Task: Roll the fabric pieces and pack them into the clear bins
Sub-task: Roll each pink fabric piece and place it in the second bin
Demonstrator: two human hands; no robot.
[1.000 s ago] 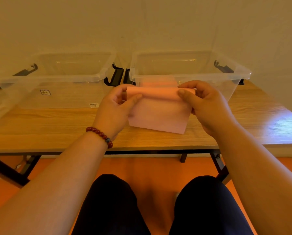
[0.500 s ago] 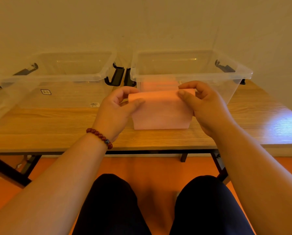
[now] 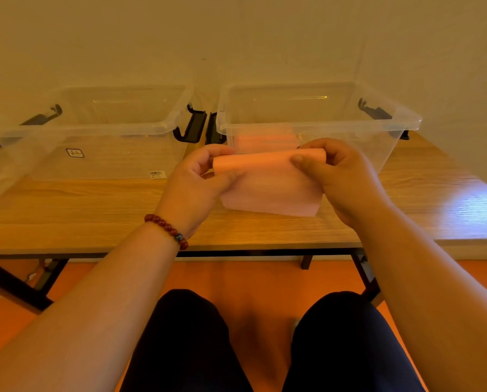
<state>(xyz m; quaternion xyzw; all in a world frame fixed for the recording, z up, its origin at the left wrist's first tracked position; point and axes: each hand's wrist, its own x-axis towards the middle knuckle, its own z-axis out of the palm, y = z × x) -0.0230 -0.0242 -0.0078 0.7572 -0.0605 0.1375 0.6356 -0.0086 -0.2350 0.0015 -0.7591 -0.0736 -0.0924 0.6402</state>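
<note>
Pink cloth (image 3: 267,190): held just in front of the right bin. Its top edge is rolled into a small tube and the flat part hangs down toward the worktop (image 3: 95,210).
Left hand (image 3: 192,190): at 9 o'clock from the cloth. Its fingers (image 3: 231,176) are curled and pinch the left end of the roll.
Right hand (image 3: 341,179): at 3 o'clock from the cloth. Its fingers (image 3: 301,162) are curled and pinch the right end of the roll.
Right bin (image 3: 378,127): clear, at 12 o'clock from the cloth, on the worktop.
Pink rolls (image 3: 265,140): lying inside the right bin, low at its front wall.
Left bin (image 3: 95,131): clear, at 10 o'clock from the cloth, beside the right bin.
Black clips (image 3: 192,127): between the two bins.
Bead bracelet (image 3: 167,229): red, on the left wrist.
</note>
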